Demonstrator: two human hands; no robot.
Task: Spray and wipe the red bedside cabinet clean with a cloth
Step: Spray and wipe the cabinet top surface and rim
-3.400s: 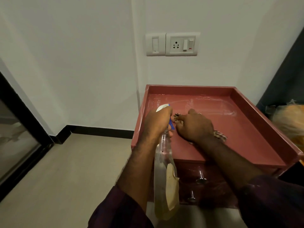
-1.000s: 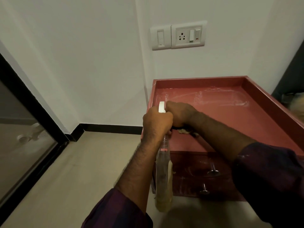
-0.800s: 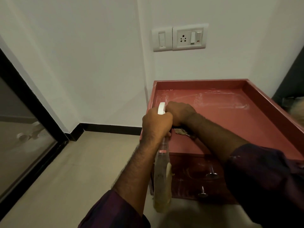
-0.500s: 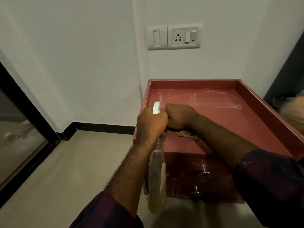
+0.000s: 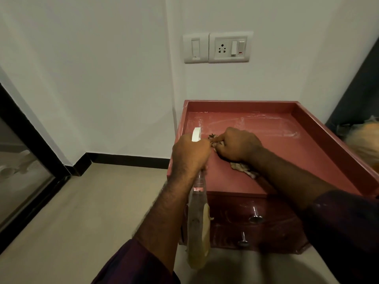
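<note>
The red bedside cabinet [image 5: 307,160] has a raised rim on three sides and wet white streaks along the back of its top. My left hand [image 5: 189,153] grips the neck of a clear spray bottle [image 5: 198,222] with a white nozzle, held upright at the cabinet's front left corner. My right hand [image 5: 235,145] presses a crumpled patterned cloth [image 5: 241,167] onto the left part of the top, one finger pointing left. Most of the cloth is hidden under that hand.
Two metal drawer knobs [image 5: 255,217] stick out of the cabinet's front. A switch and socket plate [image 5: 217,47] is on the white wall above. A glass door with a black frame [image 5: 30,144] stands at the left. Something pale and fuzzy [image 5: 365,140] lies right of the cabinet.
My right hand with the cloth has shifted slightly right and away from the left rim, its fist loosened with one finger extended. The spray bottle stays in my left hand at the same corner.
</note>
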